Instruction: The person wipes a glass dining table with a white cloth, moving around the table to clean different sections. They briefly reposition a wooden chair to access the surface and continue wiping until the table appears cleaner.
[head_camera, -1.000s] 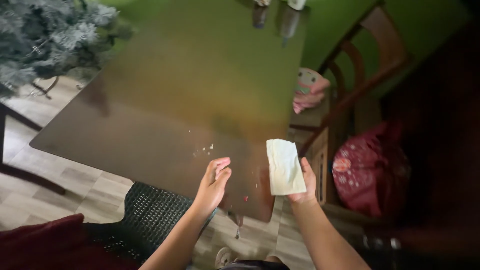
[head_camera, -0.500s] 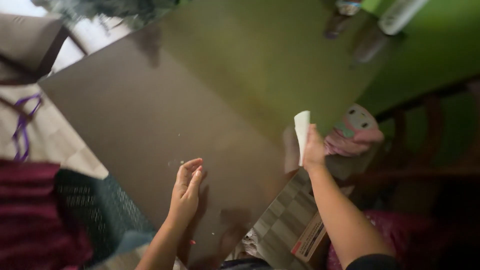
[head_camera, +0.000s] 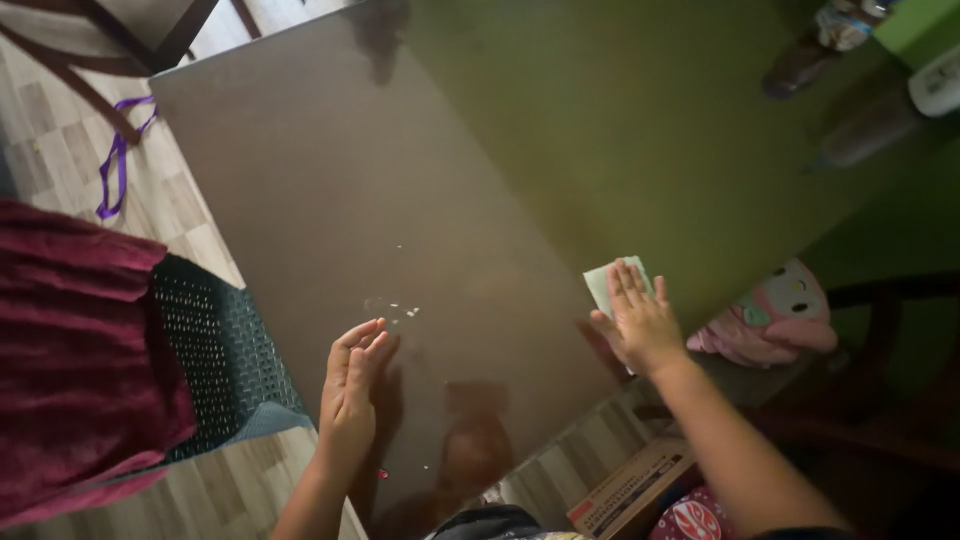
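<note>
Scanning from the left of the frame, I see a dark red cloth (head_camera: 80, 350) draped over a dark mesh chair (head_camera: 215, 350), with a purple ribbon (head_camera: 118, 165) on the floor at upper left. Just right of the chair, my left hand (head_camera: 352, 390) stands on edge on the glossy brown table (head_camera: 350, 150), fingers straight and pressed together, gripping nothing. A few pale crumbs (head_camera: 400, 310) lie just above its fingertips, near but apart.

Further right, my right hand (head_camera: 638, 322) is spread flat, fingers fanned wide, pressing a folded white cloth (head_camera: 603, 280) onto the table close to its right edge; only the cloth's upper left corner shows.

To wipe well, I judge the palm should keep even pressure and the cloth flat, sweeping toward the crumbs so the cupped left hand can act as a wall.

At lower right sit a pink plush toy (head_camera: 770, 315) and a cardboard box (head_camera: 625, 490).
</note>
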